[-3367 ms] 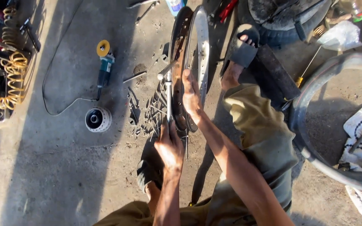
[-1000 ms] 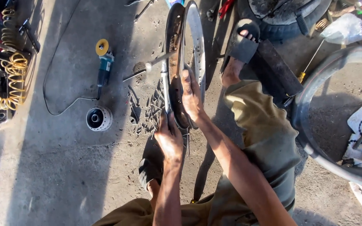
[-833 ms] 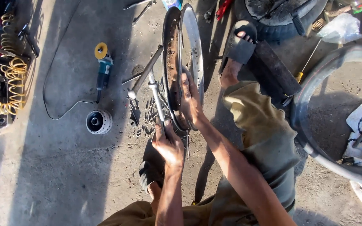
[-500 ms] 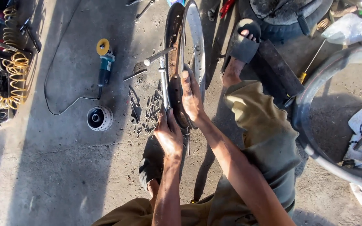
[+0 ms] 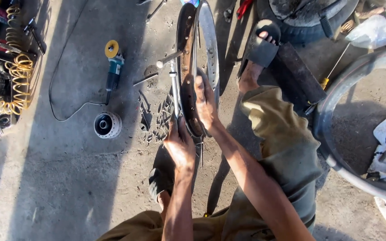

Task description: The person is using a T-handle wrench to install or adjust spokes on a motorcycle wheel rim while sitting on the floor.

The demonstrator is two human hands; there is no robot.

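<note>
Yellow hose (image 5: 12,85): lay coiled among clutter at the far left edge, well apart from the work
Grinder (image 5: 112,67): lay on the concrete with its cord looping away; untouched
Round hub (image 5: 107,125): stood just below the grinder, open end up
Metal bits (image 5: 157,120): short thin pieces lay scattered on the ground beside the wheel
Rod (image 5: 174,85): 1 thin metal rod stood against the left side of the wheel, its top end knobbed
Left hand (image 5: 179,143): closed around the lower edge of the wheel rim, at the foot of the rod
Wheel rim (image 5: 206,40): stood upright on edge between the knees; rusty inner band faced left
Right hand (image 5: 206,105): clasped the rim just above the left, fingers stretched up along the band
Sandalled foot (image 5: 260,44): rested right of the rim
Tyre (image 5: 331,134): curved along the far right
Step in hand: seemingly steadying the rim with 2 hands while working the rod against it
Next move calls for: probably a firm hold, so the rim stays upright; fingers kept off the rod's end
</note>
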